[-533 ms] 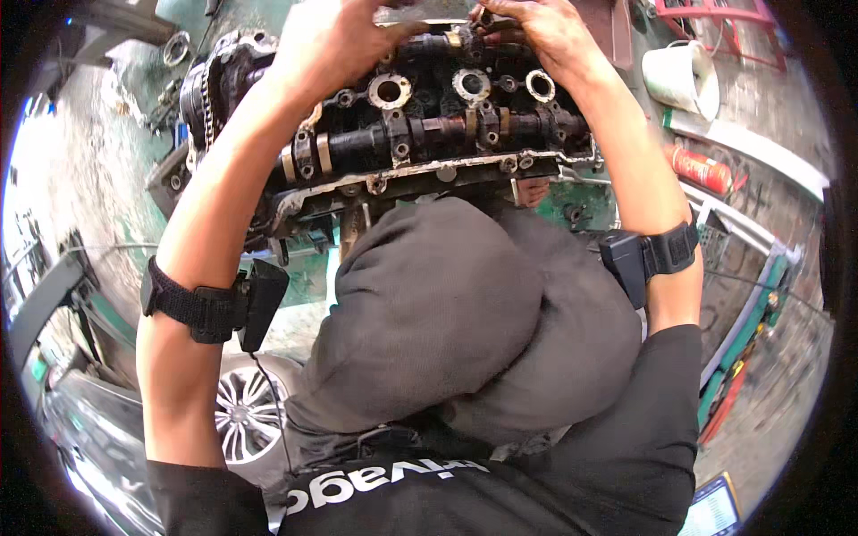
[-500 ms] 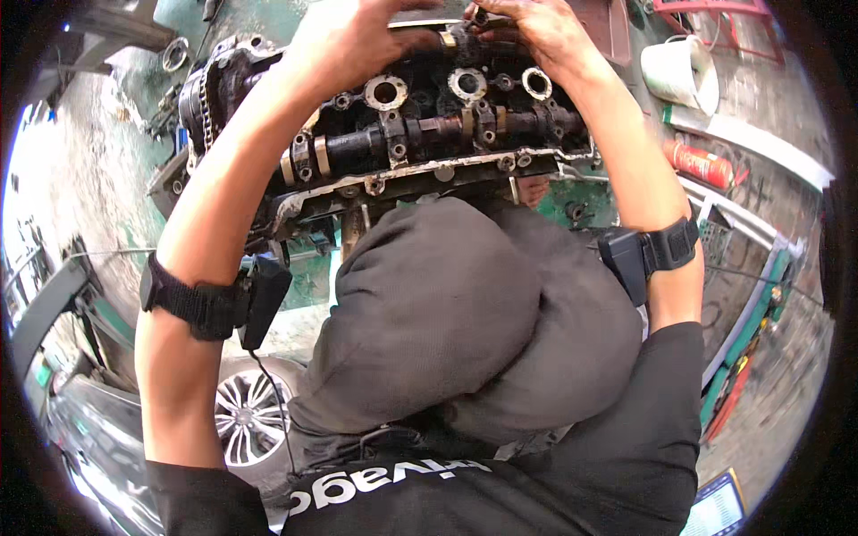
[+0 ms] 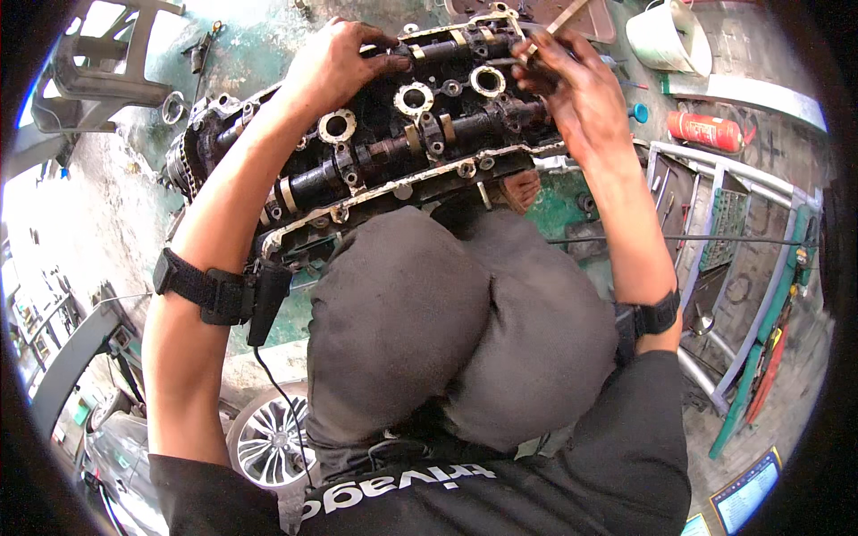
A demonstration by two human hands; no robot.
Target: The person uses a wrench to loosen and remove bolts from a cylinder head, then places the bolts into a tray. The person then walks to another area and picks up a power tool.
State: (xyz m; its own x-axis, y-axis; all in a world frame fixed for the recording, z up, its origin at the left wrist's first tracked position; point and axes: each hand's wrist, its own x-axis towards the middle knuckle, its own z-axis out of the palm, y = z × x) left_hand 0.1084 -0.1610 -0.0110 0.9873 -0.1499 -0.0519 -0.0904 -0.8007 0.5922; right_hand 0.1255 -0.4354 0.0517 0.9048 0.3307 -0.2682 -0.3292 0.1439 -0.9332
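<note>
A dark, oily cylinder head (image 3: pixel 393 192) with two camshafts lies across the far side, beyond my knees. Over its far edge, my left hand (image 3: pixel 340 67) bends its thumb and fingers together at the far camshaft (image 3: pixel 438 51); whatever lies between the fingertips is too small to make out. At the right end, my right hand (image 3: pixel 581 94) has blackened fingers closed around a thin, pale stick (image 3: pixel 561 25) that points up and away. Its lower end is hidden among the fingers. Pale round rings (image 3: pixel 414 98) line the middle of the head.
Right of the head stand a white bucket (image 3: pixel 666 36), a red fire extinguisher (image 3: pixel 704 129) and a metal frame (image 3: pixel 715 188). A grey plastic stool (image 3: pixel 107 62) is at the far left. A wheel (image 3: pixel 273 438) shows at lower left. My bare foot (image 3: pixel 520 190) is beside the head.
The view has shifted, and the head now slants up to the right. My hands have moved apart, the left along the far camshaft. The pale stick now shows in my right hand.
</note>
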